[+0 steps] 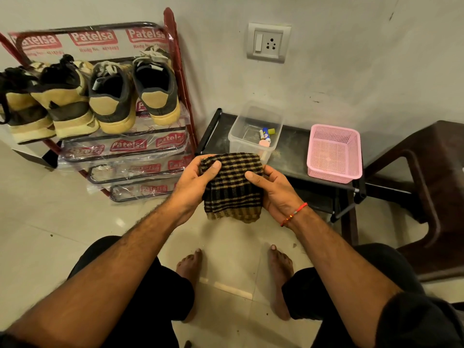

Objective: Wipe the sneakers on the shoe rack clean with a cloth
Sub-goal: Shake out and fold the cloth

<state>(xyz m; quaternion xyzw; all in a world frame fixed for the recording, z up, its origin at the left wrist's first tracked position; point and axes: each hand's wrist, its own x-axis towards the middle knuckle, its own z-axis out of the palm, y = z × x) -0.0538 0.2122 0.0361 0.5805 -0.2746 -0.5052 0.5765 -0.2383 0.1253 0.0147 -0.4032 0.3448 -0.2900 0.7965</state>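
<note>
Cloth mid-frame, pinched by left hand and right hand. Sneakers upper left on shoe rack. Probably best: fold into firm pad first.

Warm, yellowish indoor light fills the view, moderately bright and even. The glossy pale floor tiles show soft bright reflections just below the red metal shoe rack wrapped in printed clear plastic, and that plastic wrap carries small glints. Shadows are soft and faint. Wide-angle distortion bends the rack's posts and stretches the forearms near the bottom corners. Focus is sharp centrally, slightly softer toward the edges.
</note>
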